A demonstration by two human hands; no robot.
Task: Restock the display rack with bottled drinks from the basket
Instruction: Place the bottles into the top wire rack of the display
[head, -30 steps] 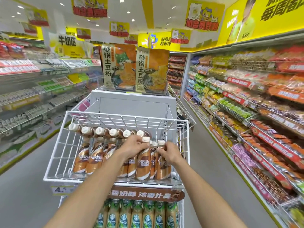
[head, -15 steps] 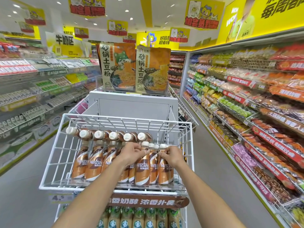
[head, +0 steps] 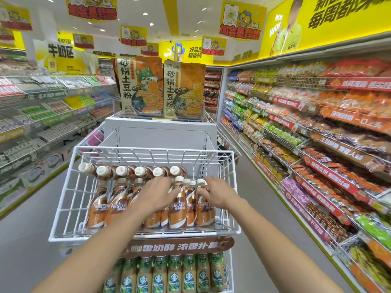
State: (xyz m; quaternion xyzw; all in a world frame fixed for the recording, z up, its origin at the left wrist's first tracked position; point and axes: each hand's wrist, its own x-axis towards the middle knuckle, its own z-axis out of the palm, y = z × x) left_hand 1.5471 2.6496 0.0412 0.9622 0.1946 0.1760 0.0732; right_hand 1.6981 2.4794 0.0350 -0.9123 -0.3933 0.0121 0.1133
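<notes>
Both hands down in the white wire rack (head: 63,208), top tier, right among the brown Nescafe bottles (head: 178,206). Left hand (head: 155,195) now spread flat over the middle bottles, fingers loose and open instead of curled around a cap like half a second ago. Right hand (head: 218,192) same story: fingers splayed, resting against the rightmost bottle (head: 203,206), not clamped on it. So neither grip closed on anything at the moment, just touching.

Front row standing upright against the rack's front edge, packed to the right, roughly where it stood before. Back row of bottles (head: 131,172) lying tilted with caps toward the camera, unchanged. Lower tier full of green-label Starbucks bottles (head: 175,275) under the brown banner (head: 179,247). Noodle bags (head: 160,87) up on the top of the stand. No basket anywhere in view.
</notes>
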